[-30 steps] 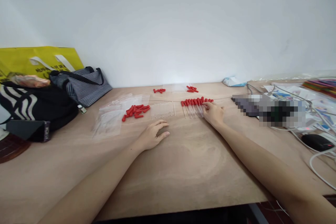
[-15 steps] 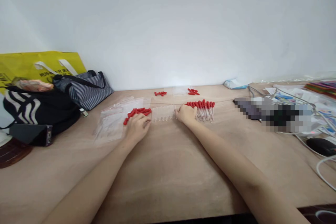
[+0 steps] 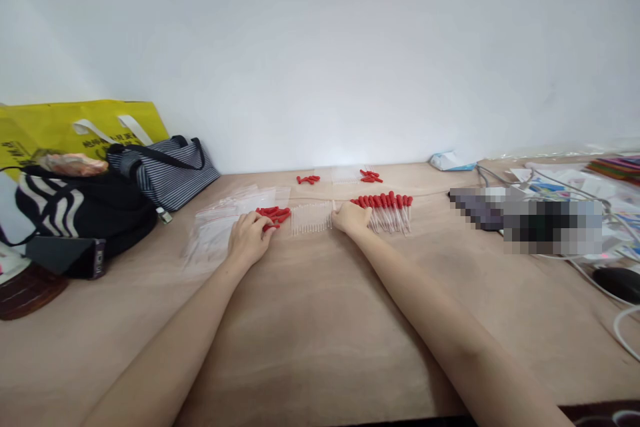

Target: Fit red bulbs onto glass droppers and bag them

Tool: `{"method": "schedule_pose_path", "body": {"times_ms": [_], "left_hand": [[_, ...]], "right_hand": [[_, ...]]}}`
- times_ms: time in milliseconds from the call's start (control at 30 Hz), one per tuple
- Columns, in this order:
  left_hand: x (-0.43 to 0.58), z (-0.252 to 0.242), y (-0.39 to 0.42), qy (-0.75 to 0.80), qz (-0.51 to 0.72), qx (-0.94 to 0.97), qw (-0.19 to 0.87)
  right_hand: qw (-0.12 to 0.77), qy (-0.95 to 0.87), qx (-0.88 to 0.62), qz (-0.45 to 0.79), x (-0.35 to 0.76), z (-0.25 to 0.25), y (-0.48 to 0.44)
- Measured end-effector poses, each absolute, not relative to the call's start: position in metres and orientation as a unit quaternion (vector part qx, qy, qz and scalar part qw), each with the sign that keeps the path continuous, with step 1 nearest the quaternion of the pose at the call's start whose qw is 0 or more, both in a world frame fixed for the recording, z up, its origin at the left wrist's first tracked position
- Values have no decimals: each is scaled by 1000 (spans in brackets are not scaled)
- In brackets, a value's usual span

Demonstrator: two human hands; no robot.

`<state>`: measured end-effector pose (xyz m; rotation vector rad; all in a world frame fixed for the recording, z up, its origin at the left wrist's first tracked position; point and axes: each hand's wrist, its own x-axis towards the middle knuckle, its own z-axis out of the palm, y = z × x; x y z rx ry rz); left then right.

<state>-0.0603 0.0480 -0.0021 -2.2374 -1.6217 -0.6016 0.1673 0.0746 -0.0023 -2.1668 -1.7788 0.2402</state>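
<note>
Several tubes with red bulbs on their ends (image 3: 395, 212) lie finished-looking to the right of the row of bare tubes (image 3: 311, 219), and that row of bare tubes is the landmark for everything here. The fitted ones are set close together, red ends away from the person, so by the look of it a good share of the fitting is done. What is left seems to be the bare row itself, with no red on any tube that shows, plus the loose red bulbs (image 3: 274, 213) heaped just to the left of it

The left hand (image 3: 249, 238) is at the near edge of that heap, left of the bare row, fingers curled and thumb brought up to them — one red bulb (image 3: 271, 227) shows between, apparently pinched. The right hand (image 3: 351, 217) is at the right end of the bare row, fingers bent and drawn together beside an end tube (image 3: 333, 204); whether it grips that tube I cannot tell, since the hand hides the contact

Beyond the bare row lie more unjoined parts — a small group of bulbs (image 3: 309, 179), a second group (image 3: 371, 176), and clear tubes between them (image 3: 346, 176). Left of the bare row, past the heap, plastic bags (image 3: 213, 233) lie flat, apparently unfilled
</note>
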Motion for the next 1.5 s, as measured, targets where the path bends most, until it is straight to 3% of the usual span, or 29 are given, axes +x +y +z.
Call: {"method": "schedule_pose_path", "body": {"times_ms": [133, 300, 367, 433, 533, 967, 1300, 1500], "left_hand": [[-38, 0, 32, -512, -258, -812, 115], [-3, -8, 4, -462, -261, -845, -71], [5, -12, -2, -443, -264, -850, -109], [10, -14, -4, -416, -276, -859, -116], [12, -16, -2, -383, -281, -873, -107], [21, -12, -3, -378, -292, -873, -100], [24, -10, -7, -399, -317, -837, -199], [23, -12, -8, -367, -331, -860, -129]], "right_hand": [[181, -639, -744, 73, 166, 3, 71], [225, -697, -679, 55, 186, 3, 43], [276, -758, -589, 54, 204, -7, 25], [338, -808, -479, 53, 224, -18, 6], [360, -837, -410, 42, 245, -31, -15], [317, -857, -407, 18, 229, -30, -24], [333, -858, -388, 41, 223, -29, -28], [329, -863, -379, 60, 226, -30, -26]]}}
